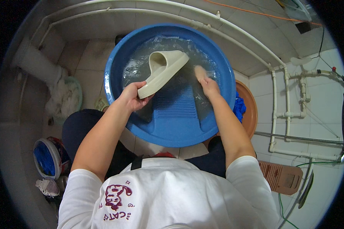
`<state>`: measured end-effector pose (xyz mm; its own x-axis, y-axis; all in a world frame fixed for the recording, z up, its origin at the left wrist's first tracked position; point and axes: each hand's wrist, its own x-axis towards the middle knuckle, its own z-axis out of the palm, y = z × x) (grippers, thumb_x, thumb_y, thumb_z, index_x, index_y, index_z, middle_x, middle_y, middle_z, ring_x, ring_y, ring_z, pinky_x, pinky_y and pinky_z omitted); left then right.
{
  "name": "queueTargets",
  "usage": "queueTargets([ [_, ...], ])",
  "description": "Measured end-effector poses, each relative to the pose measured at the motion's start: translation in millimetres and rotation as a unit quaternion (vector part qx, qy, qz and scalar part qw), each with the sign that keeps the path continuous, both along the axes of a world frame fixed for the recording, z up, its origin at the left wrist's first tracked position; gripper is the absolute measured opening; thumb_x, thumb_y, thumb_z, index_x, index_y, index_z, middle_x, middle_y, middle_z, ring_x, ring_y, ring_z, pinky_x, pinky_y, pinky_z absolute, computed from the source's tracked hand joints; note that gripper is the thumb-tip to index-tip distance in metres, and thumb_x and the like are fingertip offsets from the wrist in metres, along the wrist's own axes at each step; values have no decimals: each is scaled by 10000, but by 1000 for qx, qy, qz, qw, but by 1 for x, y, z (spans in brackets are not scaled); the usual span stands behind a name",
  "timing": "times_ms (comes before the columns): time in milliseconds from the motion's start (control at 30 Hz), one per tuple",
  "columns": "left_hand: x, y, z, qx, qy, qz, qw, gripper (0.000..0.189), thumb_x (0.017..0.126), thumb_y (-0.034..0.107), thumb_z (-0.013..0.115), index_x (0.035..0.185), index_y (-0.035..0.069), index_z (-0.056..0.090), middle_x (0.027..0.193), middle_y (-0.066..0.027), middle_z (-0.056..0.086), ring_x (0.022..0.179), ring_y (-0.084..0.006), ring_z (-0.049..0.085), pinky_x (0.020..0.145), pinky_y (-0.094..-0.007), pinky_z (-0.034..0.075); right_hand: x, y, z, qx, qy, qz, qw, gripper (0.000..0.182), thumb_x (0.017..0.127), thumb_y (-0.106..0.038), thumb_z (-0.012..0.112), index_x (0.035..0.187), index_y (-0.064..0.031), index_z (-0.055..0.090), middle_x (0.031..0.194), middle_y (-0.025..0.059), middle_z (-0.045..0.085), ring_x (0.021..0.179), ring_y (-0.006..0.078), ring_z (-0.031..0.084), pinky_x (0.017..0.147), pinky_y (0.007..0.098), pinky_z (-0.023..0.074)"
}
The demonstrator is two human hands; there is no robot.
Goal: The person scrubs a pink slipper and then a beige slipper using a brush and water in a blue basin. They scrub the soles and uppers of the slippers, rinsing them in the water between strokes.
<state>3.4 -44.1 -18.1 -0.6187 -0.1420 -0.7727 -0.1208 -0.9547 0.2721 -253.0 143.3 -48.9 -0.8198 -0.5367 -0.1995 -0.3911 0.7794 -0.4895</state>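
Observation:
A cream slide sandal (167, 68) is held above the water by my left hand (134, 96), gripped at one end of its thick sole. Its toe opening faces up and to the left. My right hand (209, 86) grips a pale, oblong object (200, 72), blurred and possibly a scrubbing brush, to the right of the sandal and apart from it. Beneath both hands is a round blue plastic tub (172, 140) of cloudy, rippling water (177, 43). A ribbed washboard (175, 106) is moulded into the tub's near side, partly under water.
An orange-brown basin (250, 108) with blue cloth (239, 107) sits right of the tub. White pipes (238, 28) run along the walls. At left are a pale green basin (79, 91), a white bucket (57, 166) and a shoe (48, 187). A brown washboard (283, 176) is at lower right.

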Motion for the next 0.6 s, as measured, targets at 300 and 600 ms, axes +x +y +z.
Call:
queueTargets([
  [300, 1, 2, -9, -20, 1, 19, 1000, 262, 888, 250, 440, 1011, 42, 540, 838, -97, 588, 650, -186, 580, 433, -236, 437, 142, -31, 96, -108, 62, 306, 944, 414, 815, -398, 611, 1194, -235, 570, 1002, 181, 618, 922, 361, 593, 779, 362, 484],
  [600, -3, 3, -10, -62, -65, 8, 996, 256, 875, 279, 466, 987, 62, 543, 829, -73, 582, 649, -165, 554, 461, -240, 413, 97, -28, 73, -65, 83, 187, 977, 444, 831, -412, 585, 1240, -249, 524, 1036, 144, 624, 942, 311, 612, 776, 338, 487],
])
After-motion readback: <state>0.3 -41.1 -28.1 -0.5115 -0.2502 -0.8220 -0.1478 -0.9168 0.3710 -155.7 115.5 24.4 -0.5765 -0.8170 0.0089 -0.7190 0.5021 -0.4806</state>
